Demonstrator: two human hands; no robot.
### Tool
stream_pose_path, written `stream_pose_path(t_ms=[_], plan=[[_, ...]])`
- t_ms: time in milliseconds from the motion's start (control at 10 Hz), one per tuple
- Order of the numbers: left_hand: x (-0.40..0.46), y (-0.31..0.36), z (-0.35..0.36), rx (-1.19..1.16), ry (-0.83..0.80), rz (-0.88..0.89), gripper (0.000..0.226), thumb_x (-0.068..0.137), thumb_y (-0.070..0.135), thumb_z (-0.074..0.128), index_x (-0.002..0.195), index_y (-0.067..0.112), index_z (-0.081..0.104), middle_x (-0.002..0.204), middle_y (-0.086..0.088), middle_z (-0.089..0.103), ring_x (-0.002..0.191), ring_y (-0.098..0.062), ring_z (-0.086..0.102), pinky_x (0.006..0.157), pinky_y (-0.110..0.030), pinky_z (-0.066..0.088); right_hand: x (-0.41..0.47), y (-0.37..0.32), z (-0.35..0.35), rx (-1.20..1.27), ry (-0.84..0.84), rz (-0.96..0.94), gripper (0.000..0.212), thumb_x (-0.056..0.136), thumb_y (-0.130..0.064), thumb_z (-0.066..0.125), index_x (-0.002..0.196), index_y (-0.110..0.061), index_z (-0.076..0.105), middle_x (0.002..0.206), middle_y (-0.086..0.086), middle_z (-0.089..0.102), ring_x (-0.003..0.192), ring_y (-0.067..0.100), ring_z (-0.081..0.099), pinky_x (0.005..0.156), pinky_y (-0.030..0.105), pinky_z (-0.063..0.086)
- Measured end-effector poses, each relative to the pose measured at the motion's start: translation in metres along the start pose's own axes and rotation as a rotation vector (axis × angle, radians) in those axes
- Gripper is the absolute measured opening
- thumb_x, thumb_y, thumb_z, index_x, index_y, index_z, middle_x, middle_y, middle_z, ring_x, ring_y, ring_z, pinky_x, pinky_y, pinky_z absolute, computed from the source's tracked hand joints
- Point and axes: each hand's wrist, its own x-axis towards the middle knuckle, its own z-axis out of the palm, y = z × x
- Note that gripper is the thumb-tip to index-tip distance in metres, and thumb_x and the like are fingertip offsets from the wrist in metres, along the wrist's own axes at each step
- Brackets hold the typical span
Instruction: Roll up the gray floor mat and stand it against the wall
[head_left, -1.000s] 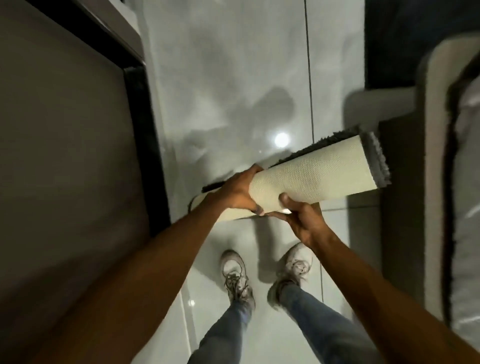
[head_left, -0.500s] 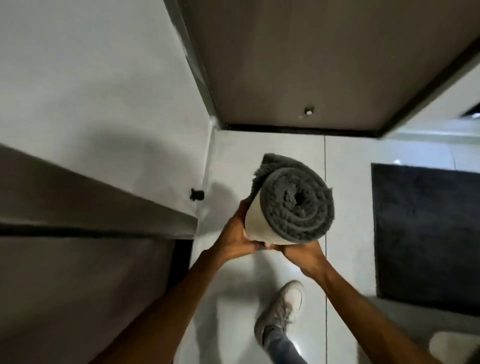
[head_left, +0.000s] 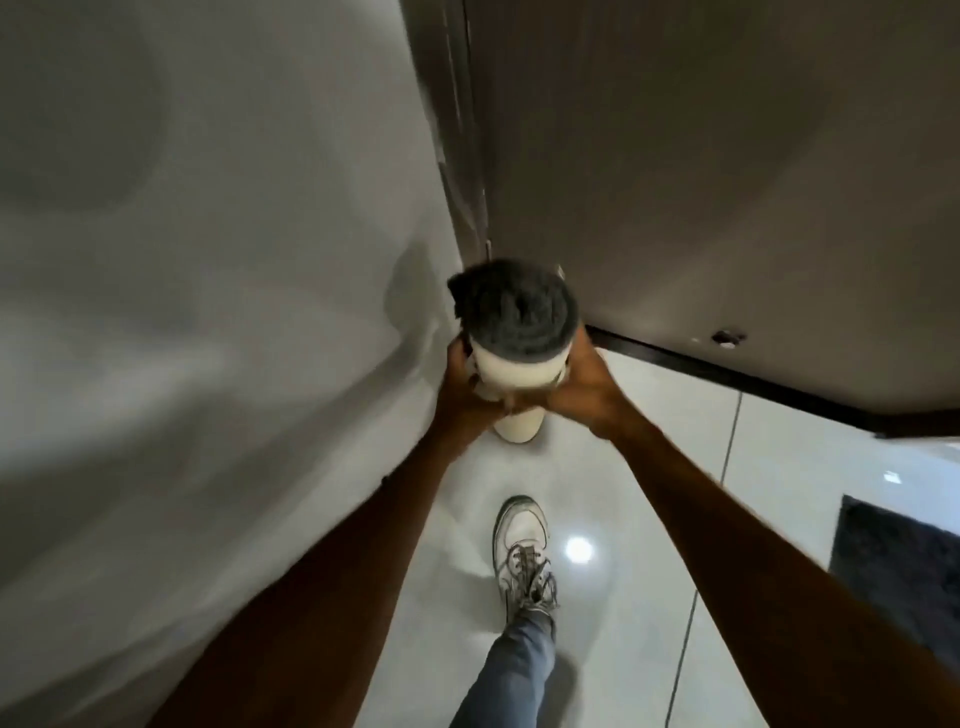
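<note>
The gray floor mat is rolled into a tight cylinder with its cream backing outside and the gray pile showing as a spiral at the top end. It stands upright in the corner where the white wall meets a brown door. Its lower end touches the glossy floor. My left hand wraps its left side and my right hand wraps its right side, both just below the top end. The roll's middle is hidden behind my fingers.
My shoe and jeans leg stand on the white tiled floor right behind the roll. A dark mat lies at the right edge. A small door stopper sits low on the door, above its dark bottom edge.
The roll went from horizontal in front of me to upright, then forward and down into the wall corner until its lower end reached the floor. Both hands stayed gripped on it.
</note>
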Motion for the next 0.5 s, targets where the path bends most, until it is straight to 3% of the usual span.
stream_pose_path(t_ms=[100,200,300,400,500], plan=[[0.047,-0.001,-0.006,-0.024,0.018,-0.044,0.103,0.066,0.001,0.087,0.151,0.023,0.034,0.12,0.018,0.059,0.104,0.005,0.066,0.087,-0.024,0.052,0.047,-0.017,-0.003,0.008,0.045,0.059,0.123,0.044,-0.025,0.103,0.146,-0.04,0.035,0.135,-0.018,0.06,0.123,0.005,0.059,0.092,0.023,0.057],[0.073,0.011,-0.012,-0.171,-0.072,-0.073,0.09,0.083,-0.023,0.063,0.152,0.026,0.032,0.127,-0.008,0.054,0.091,-0.018,0.066,0.074,-0.034,0.056,0.081,-0.039,-0.01,-0.021,0.02,0.097,0.123,0.051,-0.015,0.102,0.152,-0.027,0.033,0.139,-0.005,0.06,0.126,0.018,0.058,0.094,0.034,0.058],[0.102,0.022,-0.015,-0.231,-0.022,-0.113,0.082,0.089,-0.018,0.059,0.155,0.023,0.031,0.129,-0.018,0.049,0.099,-0.025,0.067,0.067,-0.027,0.058,0.12,-0.057,-0.01,-0.049,-0.029,0.192,0.124,0.06,-0.016,0.098,0.158,-0.028,0.023,0.141,-0.001,0.054,0.119,0.024,0.054,0.08,0.038,0.06],[0.116,0.034,-0.023,-0.054,0.048,-0.115,0.098,0.078,-0.001,0.084,0.157,0.02,0.029,0.152,-0.006,0.044,0.136,-0.028,0.05,0.086,-0.028,0.061,0.137,-0.07,-0.008,-0.071,-0.029,0.267,0.126,0.065,-0.019,0.095,0.16,-0.027,0.012,0.142,0.004,0.049,0.114,0.026,0.05,0.071,0.033,0.055],[0.096,0.04,-0.012,0.149,0.149,-0.082,0.112,0.074,0.017,0.091,0.16,0.008,0.019,0.162,-0.016,0.033,0.148,-0.033,0.036,0.118,-0.048,0.041,0.114,-0.062,-0.007,0.009,0.102,0.236,0.131,0.061,-0.014,0.098,0.16,-0.022,0.012,0.154,0.005,0.043,0.135,0.027,0.044,0.089,0.031,0.047]])
